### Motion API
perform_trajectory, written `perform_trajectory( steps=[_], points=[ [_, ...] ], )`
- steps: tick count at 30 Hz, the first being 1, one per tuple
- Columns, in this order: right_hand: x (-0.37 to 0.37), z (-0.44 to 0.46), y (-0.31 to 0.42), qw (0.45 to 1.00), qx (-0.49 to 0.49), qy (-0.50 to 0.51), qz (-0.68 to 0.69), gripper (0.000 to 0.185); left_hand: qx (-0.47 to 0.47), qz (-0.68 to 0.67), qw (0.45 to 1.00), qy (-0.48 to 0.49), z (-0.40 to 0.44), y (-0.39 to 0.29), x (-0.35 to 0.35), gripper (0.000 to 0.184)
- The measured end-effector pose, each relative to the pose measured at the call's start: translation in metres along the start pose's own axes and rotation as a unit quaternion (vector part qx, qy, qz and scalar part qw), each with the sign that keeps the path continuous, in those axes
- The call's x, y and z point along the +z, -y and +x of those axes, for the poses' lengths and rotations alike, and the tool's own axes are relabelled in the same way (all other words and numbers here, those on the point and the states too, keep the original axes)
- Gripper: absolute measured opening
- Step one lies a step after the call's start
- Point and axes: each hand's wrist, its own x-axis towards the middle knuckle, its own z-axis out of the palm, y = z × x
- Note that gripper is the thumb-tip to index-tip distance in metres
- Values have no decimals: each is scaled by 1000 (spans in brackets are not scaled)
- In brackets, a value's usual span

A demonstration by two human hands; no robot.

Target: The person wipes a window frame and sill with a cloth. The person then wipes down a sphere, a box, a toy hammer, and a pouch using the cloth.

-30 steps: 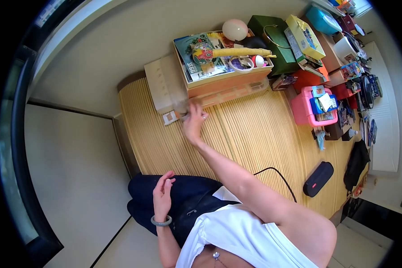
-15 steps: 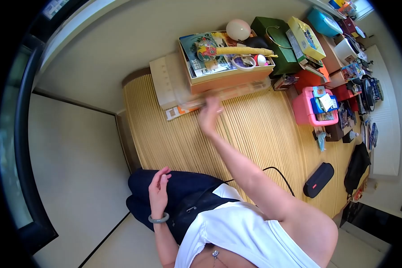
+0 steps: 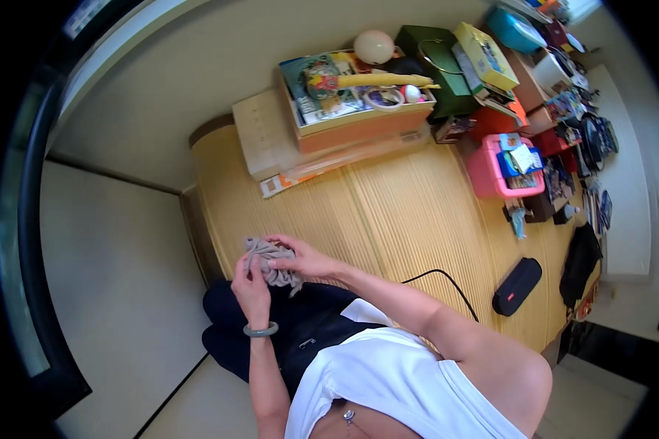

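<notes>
A bunched-up grey cloth (image 3: pixel 270 265) with many folds is held between both hands, just above my dark-clothed lap. On its near left side, my left hand (image 3: pixel 252 293), with a grey bangle at the wrist, has its fingers closed on the fabric. From the right, my right hand (image 3: pixel 305 260) grips the same cloth, thumb on top and fingers around the far side. Folds hide some of the fingertips. A loose end of the cloth hangs toward my lap.
The ribbed tan mat (image 3: pixel 315 208) spreads ahead. An open box (image 3: pixel 362 132) of papers and small items stands at the back on a flatter carton (image 3: pixel 260 139). Rightward are a pink bin (image 3: pixel 483 172), a dark zip case (image 3: pixel 517 287) and a black cable (image 3: pixel 454 284).
My right hand has come back from the mat by the box toward my left hand. The grey cloth, not visible before, is now in both hands. The view has shifted slightly.
</notes>
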Motion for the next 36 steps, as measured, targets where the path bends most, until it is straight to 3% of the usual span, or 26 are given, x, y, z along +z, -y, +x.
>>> perform_trajectory(
  steps=[2,4,6,8,10,11,12,14,16,18,20,22,26,28,29,30,31,32,33,34,35,36],
  points=[
    [-19,2,9,999,10,31,-7,40,87,-3,996,16,4,-4,0,25],
    [-25,2,19,999,12,37,-15,35,80,-8,996,26,9,-6,-1,25],
    [-23,3,27,999,18,-19,-32,33,95,-12,994,-51,12,-20,-5,25],
    [-18,6,23,998,-7,-56,-2,35,50,-17,997,-57,12,-29,-7,22],
    [-8,5,18,995,-33,-95,27,37,282,143,944,-95,14,-17,-6,18],
    [2,1,25,985,-5,-70,155,37,274,135,952,-35,5,-29,-1,17],
    [9,-3,30,959,21,-44,279,38,339,211,917,19,1,-36,1,29],
    [7,-4,19,952,81,8,297,37,354,132,923,78,-6,-31,10,48],
    [-4,-2,-5,973,99,6,206,35,371,167,910,80,-4,-19,9,52],
    [0,-7,13,986,68,-16,153,34,319,123,932,119,-3,-7,7,50],
    [-3,-13,33,994,38,-40,97,34,328,128,928,121,-5,-9,10,58],
    [-13,-16,47,969,-42,-18,-244,34,240,53,949,196,-8,-19,9,66],
    [-19,-26,71,962,-54,-14,-265,34,242,39,936,251,0,-32,4,59],
    [-26,-26,74,971,-34,-30,-236,34,158,41,957,238,12,-18,-9,41],
    [-33,-26,75,971,-33,-31,-236,34,131,-30,978,163,20,4,-19,37],
    [-42,-25,76,965,-34,-114,-235,33,102,-99,986,86,25,7,-25,35],
    [-51,-24,76,952,-34,-198,-231,32,60,-267,960,56,30,9,-35,34],
    [-63,-23,72,951,-34,-201,-230,32,15,-426,904,25,36,5,-45,33],
    [-75,-23,67,945,-91,-248,-190,27,38,-514,854,71,47,17,-56,32],
    [-87,-24,61,932,-148,-297,-147,24,35,-513,854,78,63,29,-62,32],
    [-95,-25,58,929,-146,-306,-145,24,114,-83,989,47,74,32,-63,32],
    [-104,-28,55,898,-176,-362,-178,22,177,362,915,9,76,28,-59,33]
  ],
)
